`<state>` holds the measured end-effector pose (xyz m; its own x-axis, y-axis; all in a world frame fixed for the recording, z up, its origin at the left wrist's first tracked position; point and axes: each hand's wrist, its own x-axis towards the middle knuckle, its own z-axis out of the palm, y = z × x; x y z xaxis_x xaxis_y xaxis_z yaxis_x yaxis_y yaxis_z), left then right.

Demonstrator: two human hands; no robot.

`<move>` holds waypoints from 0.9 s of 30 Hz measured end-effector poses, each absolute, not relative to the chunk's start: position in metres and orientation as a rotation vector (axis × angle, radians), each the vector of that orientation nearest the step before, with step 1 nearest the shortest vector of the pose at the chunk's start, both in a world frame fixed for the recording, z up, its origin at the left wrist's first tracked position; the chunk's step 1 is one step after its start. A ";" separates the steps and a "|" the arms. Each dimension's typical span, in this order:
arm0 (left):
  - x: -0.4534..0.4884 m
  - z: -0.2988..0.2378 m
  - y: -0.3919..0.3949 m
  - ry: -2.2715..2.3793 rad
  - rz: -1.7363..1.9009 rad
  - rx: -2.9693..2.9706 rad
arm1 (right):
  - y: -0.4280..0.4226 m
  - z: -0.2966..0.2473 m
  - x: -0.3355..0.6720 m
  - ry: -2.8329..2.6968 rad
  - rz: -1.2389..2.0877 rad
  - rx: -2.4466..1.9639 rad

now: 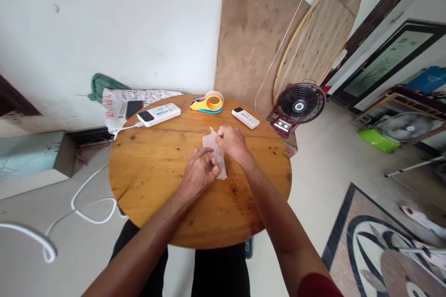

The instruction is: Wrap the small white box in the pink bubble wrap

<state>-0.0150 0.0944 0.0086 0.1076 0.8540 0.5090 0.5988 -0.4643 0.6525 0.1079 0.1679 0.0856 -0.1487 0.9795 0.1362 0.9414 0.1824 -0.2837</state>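
Observation:
A thin, whitish, crinkled sheet (219,167) lies on the round wooden table (153,167); whether it is tissue or plastic film I cannot tell. My right hand (232,141) is closed at the sheet's upper right edge, with a small torn-looking tip sticking up beside the fingers. Lower down, my left hand (200,169) rests over the sheet's left side, its fingers curled and thumb bent in against the sheet. Both hands hide part of it.
Along the table's far side are a white power bank (160,115) with a cable, an orange-and-blue tape dispenser (207,103) and a smaller white power bank (245,118). A fan (298,104) stands beyond the right edge. White cable (92,218) loops at the left.

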 end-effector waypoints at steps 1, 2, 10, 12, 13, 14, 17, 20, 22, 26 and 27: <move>-0.015 0.008 0.095 1.434 1.275 2.112 | 0.171 0.083 0.110 -2.126 0.173 -1.811; -0.015 0.007 0.095 1.431 1.261 2.115 | 0.173 0.080 0.113 -2.066 0.168 -1.778; -0.014 0.011 0.094 1.456 1.198 2.099 | 0.183 0.049 0.111 -1.646 0.937 -1.384; -0.013 0.012 0.093 1.493 1.195 2.112 | 0.183 0.045 0.113 -1.585 1.066 -1.309; -0.013 0.012 0.092 1.515 1.200 2.116 | 0.183 0.044 0.116 -1.581 1.083 -1.282; -0.013 0.012 0.091 1.538 1.208 2.119 | 0.184 0.042 0.119 -1.584 1.080 -1.262; -0.013 0.010 0.090 1.580 1.241 2.150 | 0.189 0.037 0.131 -1.560 1.041 -1.276; -0.015 0.008 0.090 1.560 1.280 2.226 | 0.193 0.031 0.137 -1.552 1.048 -1.423; -0.016 0.008 0.091 1.547 1.287 2.274 | 0.194 0.027 0.138 -1.579 1.085 -1.520; -0.016 0.012 0.089 1.537 1.276 2.336 | 0.196 0.021 0.131 -1.594 1.122 -1.549; -0.016 0.013 0.089 1.533 1.271 2.351 | 0.196 0.019 0.128 -1.596 1.117 -1.545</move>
